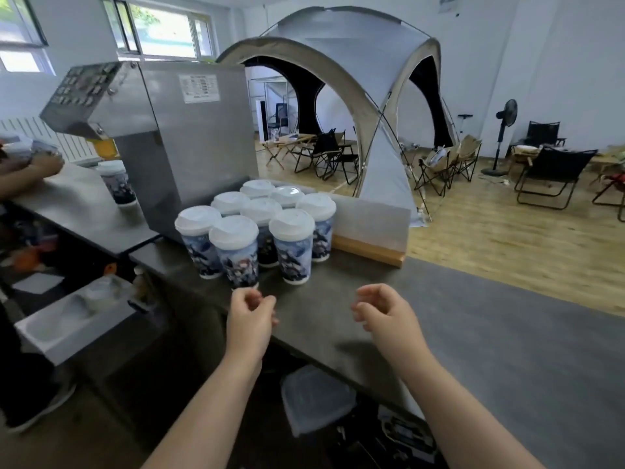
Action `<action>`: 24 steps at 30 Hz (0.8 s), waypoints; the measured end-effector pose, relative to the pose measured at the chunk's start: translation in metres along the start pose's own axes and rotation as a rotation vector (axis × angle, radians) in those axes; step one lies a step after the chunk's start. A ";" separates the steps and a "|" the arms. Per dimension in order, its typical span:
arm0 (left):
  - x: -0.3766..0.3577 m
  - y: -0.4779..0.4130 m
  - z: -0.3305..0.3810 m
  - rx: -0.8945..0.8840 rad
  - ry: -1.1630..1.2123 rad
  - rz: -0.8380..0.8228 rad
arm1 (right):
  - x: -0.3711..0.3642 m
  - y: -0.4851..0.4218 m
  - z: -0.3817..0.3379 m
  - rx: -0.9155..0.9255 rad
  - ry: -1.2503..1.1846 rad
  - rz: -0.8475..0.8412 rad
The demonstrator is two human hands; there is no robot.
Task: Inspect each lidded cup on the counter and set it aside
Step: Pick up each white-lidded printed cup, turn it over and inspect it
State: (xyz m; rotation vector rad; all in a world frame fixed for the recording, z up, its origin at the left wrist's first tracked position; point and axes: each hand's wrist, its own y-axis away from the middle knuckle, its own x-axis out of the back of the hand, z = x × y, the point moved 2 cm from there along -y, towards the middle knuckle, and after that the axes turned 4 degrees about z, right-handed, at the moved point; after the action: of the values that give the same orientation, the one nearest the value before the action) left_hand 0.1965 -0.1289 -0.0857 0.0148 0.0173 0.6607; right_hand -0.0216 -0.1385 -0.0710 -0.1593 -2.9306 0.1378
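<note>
Bright daylight enters from the windows (165,28) at eleven o'clock, overexposed. Edges bow with wide-angle distortion. The whole frame is slightly soft.

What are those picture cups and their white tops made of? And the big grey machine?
The cups look like printed paper or thin plastic; pictures wrap their sides, but I can't tell which. Their lids look like matte white plastic, moulded with raised rims. The machine looks like brushed steel: grey, dull sheen, flat panels.

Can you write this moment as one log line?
left hand: empty, by front cup | right hand: empty, over counter | cups: grouped, lidded
</note>
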 end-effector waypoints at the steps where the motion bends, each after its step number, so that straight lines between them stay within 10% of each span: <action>1: 0.012 -0.017 -0.001 -0.027 -0.036 0.062 | -0.023 -0.008 -0.003 0.014 0.008 -0.028; 10: 0.064 -0.127 -0.002 -0.190 -0.209 -0.272 | -0.180 -0.048 -0.013 0.074 0.192 -0.126; 24: 0.069 -0.148 -0.003 -0.265 0.014 -0.575 | -0.217 -0.052 -0.007 0.244 0.258 0.083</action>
State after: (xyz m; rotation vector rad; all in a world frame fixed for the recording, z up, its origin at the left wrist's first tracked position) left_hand 0.3422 -0.2036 -0.0929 -0.2423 -0.0516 0.0844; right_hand 0.1856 -0.2145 -0.1014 -0.2408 -2.6243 0.4498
